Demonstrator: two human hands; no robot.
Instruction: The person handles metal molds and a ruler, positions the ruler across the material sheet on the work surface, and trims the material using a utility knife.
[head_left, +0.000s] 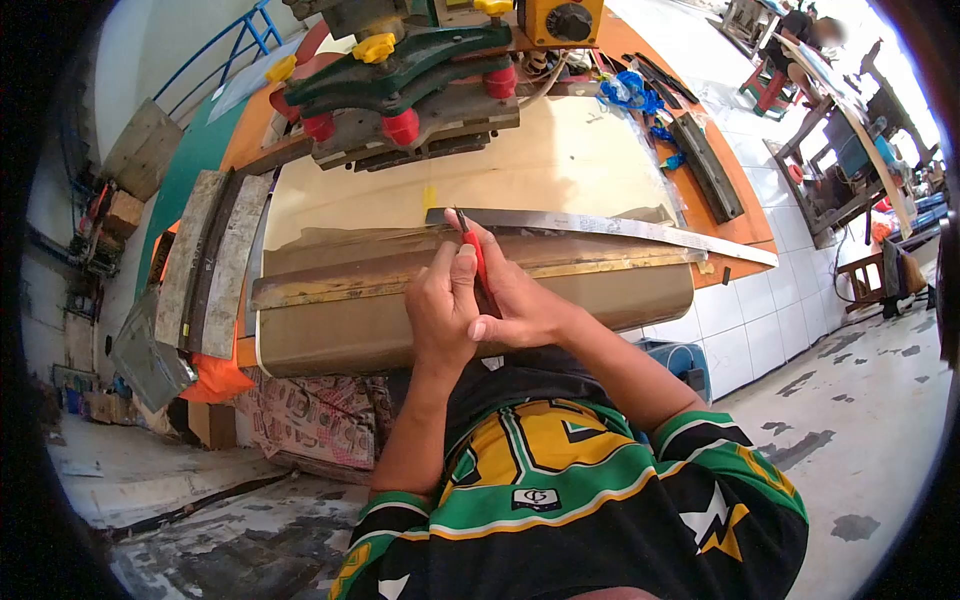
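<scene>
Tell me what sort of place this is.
Probably a small workshop: a heavy green machine, a yellow control box with a dial, and a long metal ruler suggest it.

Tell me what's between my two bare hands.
A slim, dark-tipped red tool sits between your left hand and right hand, as the head view shows.

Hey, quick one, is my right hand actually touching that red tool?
Touching. The head view shows the red tool lying along the fingers of the right hand, with no gap showing between them.
</scene>
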